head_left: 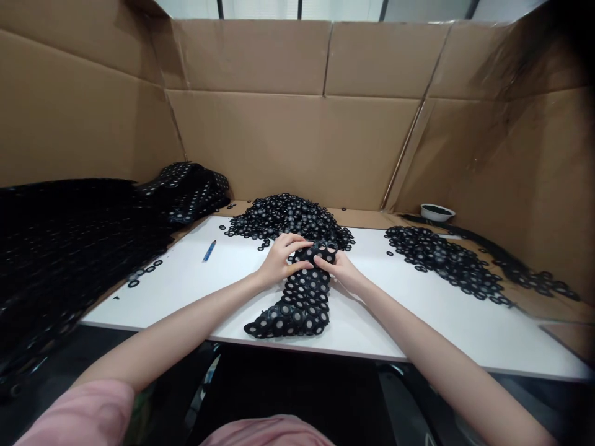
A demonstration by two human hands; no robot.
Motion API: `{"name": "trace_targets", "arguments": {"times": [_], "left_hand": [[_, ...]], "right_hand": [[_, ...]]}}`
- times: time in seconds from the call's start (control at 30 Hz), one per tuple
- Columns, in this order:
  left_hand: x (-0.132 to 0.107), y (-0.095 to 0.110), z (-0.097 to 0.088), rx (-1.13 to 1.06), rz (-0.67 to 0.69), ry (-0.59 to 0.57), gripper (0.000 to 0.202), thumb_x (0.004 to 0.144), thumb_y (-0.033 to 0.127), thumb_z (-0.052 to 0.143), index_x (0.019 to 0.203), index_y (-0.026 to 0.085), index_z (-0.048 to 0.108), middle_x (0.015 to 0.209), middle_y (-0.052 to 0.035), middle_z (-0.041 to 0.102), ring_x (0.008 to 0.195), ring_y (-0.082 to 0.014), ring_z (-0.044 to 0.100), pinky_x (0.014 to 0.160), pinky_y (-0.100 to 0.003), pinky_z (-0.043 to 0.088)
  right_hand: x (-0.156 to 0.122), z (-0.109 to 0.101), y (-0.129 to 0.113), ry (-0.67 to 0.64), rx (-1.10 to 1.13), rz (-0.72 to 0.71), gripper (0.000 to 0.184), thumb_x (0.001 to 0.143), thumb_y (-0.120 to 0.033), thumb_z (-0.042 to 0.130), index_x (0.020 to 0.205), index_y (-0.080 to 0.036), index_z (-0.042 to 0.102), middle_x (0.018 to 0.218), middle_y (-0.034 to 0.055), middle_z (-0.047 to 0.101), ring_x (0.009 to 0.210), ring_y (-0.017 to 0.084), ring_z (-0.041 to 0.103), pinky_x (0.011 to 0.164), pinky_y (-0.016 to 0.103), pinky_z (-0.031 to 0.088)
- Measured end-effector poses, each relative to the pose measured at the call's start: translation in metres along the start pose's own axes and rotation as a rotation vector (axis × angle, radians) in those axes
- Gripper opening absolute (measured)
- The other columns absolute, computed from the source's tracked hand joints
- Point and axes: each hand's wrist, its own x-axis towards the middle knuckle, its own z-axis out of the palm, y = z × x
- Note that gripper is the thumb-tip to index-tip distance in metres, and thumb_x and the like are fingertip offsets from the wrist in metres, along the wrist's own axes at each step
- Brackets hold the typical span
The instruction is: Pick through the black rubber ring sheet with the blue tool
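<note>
A black rubber sheet with rows of round holes [304, 294] lies on the white table, its lower end bent to the left near the front edge. My left hand [284, 257] pinches its upper left edge between thumb and fingers. At the upper right edge, my right hand [341, 267] grips the same sheet, thumb on top and the other fingers partly hidden beneath. Just beyond my hands rises a heap of small black rings [288, 214].
Black perforated sheets [83, 229] are piled at the left. On the white tabletop [223, 297] lies a blue pen-like tool [209, 251]. More black rings [441, 260] spread on the right, near a white bowl [437, 213]. Cardboard walls [279, 142] enclose the table.
</note>
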Motion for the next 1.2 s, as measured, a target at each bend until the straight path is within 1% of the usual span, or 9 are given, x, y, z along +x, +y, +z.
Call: {"name": "trace_targets", "arguments": {"times": [0.07,0.13,0.27,0.43,0.53,0.7,0.8,0.97,1.2], "left_hand": [[0.0003,-0.0014,-0.0010,0.001,-0.011,-0.017,0.041,0.077,0.044,0.068,0.112,0.022,0.065,0.104,-0.0079,0.063,0.099,-0.0227,0.052,0.090,-0.038,0.040],[0.0009,-0.0007,-0.0025,0.001,-0.023,-0.037,0.037,0.077,0.046,0.067,0.104,0.021,0.067,0.096,-0.0070,0.065,0.091,-0.0215,0.054,0.085,-0.035,0.040],[0.0019,0.0021,-0.0033,-0.019,-0.061,-0.015,0.029,0.078,0.045,0.066,0.091,0.019,0.068,0.085,-0.0051,0.066,0.083,-0.0201,0.053,0.078,-0.033,0.038],[0.0023,0.0013,-0.0012,-0.057,-0.102,0.039,0.023,0.076,0.040,0.070,0.082,0.018,0.067,0.080,-0.0038,0.065,0.081,-0.0194,0.051,0.076,-0.031,0.037],[0.0021,-0.0002,-0.0011,-0.088,-0.133,0.053,0.023,0.073,0.039,0.073,0.084,0.019,0.068,0.082,-0.0030,0.066,0.084,-0.0198,0.051,0.078,-0.032,0.038],[0.0016,-0.0031,-0.0011,-0.147,-0.190,0.033,0.027,0.072,0.038,0.074,0.091,0.020,0.069,0.089,-0.0026,0.067,0.090,-0.0204,0.051,0.082,-0.033,0.039],[0.0019,-0.0040,-0.0005,-0.152,-0.212,0.020,0.024,0.071,0.035,0.075,0.088,0.019,0.069,0.088,-0.0021,0.067,0.089,-0.0197,0.051,0.082,-0.032,0.039],[0.0032,-0.0037,0.0003,-0.164,-0.265,0.003,0.017,0.070,0.030,0.077,0.080,0.019,0.070,0.080,-0.0009,0.066,0.085,-0.0187,0.052,0.080,-0.031,0.039],[0.0031,-0.0048,0.0023,-0.179,-0.269,0.000,0.015,0.067,0.025,0.079,0.073,0.017,0.067,0.075,0.0000,0.064,0.081,-0.0179,0.051,0.075,-0.029,0.039]], "right_hand": [[-0.0013,-0.0004,-0.0020,-0.029,-0.010,-0.001,0.037,0.072,-0.047,0.072,0.089,-0.016,0.062,0.083,0.0029,0.062,0.075,0.016,0.055,0.069,0.028,0.044],[-0.0027,-0.0009,-0.0037,-0.048,-0.023,0.008,0.035,0.072,-0.044,0.074,0.088,-0.016,0.062,0.078,0.0014,0.060,0.070,0.014,0.053,0.066,0.027,0.043],[-0.0040,-0.0007,-0.0054,-0.043,-0.101,0.025,0.033,0.071,-0.043,0.074,0.084,-0.016,0.060,0.066,-0.0025,0.051,0.059,0.011,0.044,0.055,0.024,0.035],[-0.0004,-0.0003,-0.0012,-0.029,-0.156,0.000,0.034,0.071,-0.045,0.072,0.072,-0.016,0.055,0.062,-0.0037,0.044,0.055,0.009,0.036,0.051,0.024,0.029],[0.0013,-0.0007,0.0007,-0.016,-0.161,-0.008,0.037,0.071,-0.047,0.071,0.068,-0.016,0.052,0.061,-0.0042,0.041,0.054,0.008,0.034,0.050,0.024,0.027],[0.0015,-0.0015,0.0004,-0.004,-0.177,-0.011,0.038,0.070,-0.048,0.071,0.067,-0.015,0.052,0.060,-0.0038,0.043,0.055,0.009,0.036,0.050,0.024,0.027],[0.0017,-0.0019,0.0015,-0.008,-0.187,-0.008,0.039,0.070,-0.049,0.071,0.066,-0.015,0.052,0.060,-0.0036,0.044,0.054,0.009,0.037,0.050,0.024,0.028],[0.0021,-0.0018,0.0025,-0.014,-0.192,-0.010,0.039,0.070,-0.050,0.070,0.071,-0.015,0.054,0.063,-0.0034,0.047,0.056,0.010,0.039,0.050,0.024,0.030],[0.0031,-0.0022,0.0039,-0.017,-0.210,-0.015,0.038,0.069,-0.048,0.071,0.071,-0.015,0.053,0.064,-0.0026,0.048,0.059,0.011,0.042,0.054,0.025,0.032]]}}
